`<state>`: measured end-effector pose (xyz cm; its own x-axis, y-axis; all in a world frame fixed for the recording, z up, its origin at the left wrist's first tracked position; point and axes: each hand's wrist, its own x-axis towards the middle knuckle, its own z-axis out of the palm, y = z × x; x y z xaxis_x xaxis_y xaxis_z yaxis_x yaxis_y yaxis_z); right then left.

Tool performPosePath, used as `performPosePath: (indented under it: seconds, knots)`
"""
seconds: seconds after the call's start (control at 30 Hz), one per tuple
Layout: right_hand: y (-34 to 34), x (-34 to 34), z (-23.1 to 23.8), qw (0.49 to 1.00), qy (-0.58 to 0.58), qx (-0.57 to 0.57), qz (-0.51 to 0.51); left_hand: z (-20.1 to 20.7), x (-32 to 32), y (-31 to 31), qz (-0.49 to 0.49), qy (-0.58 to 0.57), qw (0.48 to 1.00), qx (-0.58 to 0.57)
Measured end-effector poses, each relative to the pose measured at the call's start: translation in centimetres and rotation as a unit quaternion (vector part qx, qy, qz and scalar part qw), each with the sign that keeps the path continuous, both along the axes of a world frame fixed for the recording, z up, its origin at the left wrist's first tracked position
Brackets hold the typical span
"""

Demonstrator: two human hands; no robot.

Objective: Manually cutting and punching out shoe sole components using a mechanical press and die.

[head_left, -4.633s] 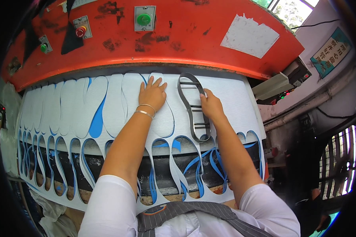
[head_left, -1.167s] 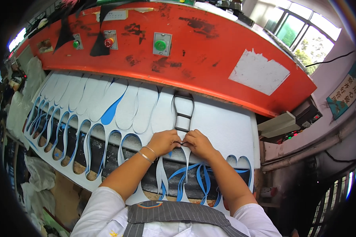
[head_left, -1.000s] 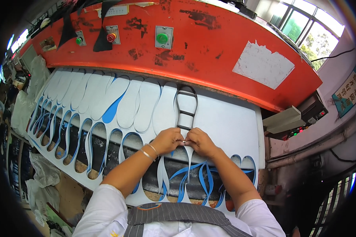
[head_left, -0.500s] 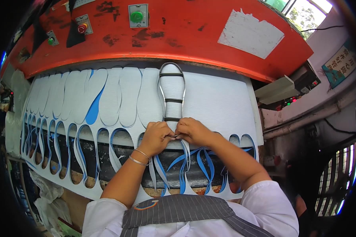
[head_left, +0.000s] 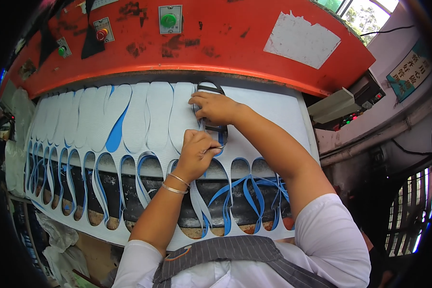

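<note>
A sole-shaped cutting die (head_left: 224, 132), a thin dark metal outline with crossbars, sits on a white ribbed foam sheet (head_left: 269, 125) with a blue underside. My right hand (head_left: 216, 108) reaches over its far half, fingers curled on its left rim. My left hand (head_left: 197, 151) is closed at the near end, thumb and fingers pinched by the rim. Blue shows inside and below the die's near end. My hands hide much of its left side and middle. Left of it lie several sole-shaped foam pieces (head_left: 159, 113).
An orange-red machine beam (head_left: 225, 43) with a green button (head_left: 168, 20) and a red button (head_left: 102, 34) spans the far side. Cut-out foam strips (head_left: 254, 197) hang over the black near edge. A control box (head_left: 369, 93) stands right; plastic bags (head_left: 57, 230) lie left.
My right hand has moved from the die's near end to its far half. My left hand has shifted slightly up and right. The die now looks tilted, with blue showing at its near end.
</note>
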<state>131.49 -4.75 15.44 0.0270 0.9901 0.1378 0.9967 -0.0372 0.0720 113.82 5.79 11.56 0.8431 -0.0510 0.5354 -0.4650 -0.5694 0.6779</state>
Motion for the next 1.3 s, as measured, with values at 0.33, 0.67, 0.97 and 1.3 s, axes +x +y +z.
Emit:
performPosePath:
  seconds: [0.33, 0.67, 0.97, 1.3]
  knots:
    - [-5.5, 1.1, 4.6, 0.91, 0.145, 0.388, 0.019, -0.3, 0.8, -0.9, 0.104, 0.089, 0.955, 0.262]
    - [-7.9, 1.5, 1.2, 0.74, 0.339, 0.013, -0.582, -1.3, 12.0, 0.3, -0.008, -0.067, 0.896, 0.438]
    - [-7.8, 2.9, -2.3, 0.738, 0.236, 0.107, -0.623, -2.6, 11.2, -0.6, 0.061, 0.133, 0.916, 0.374]
    - [-15.0, -9.2, -4.9, 0.871, 0.267, 0.153, -0.384, -2.2, 4.1, -3.2, 0.039, 0.166, 0.936, 0.307]
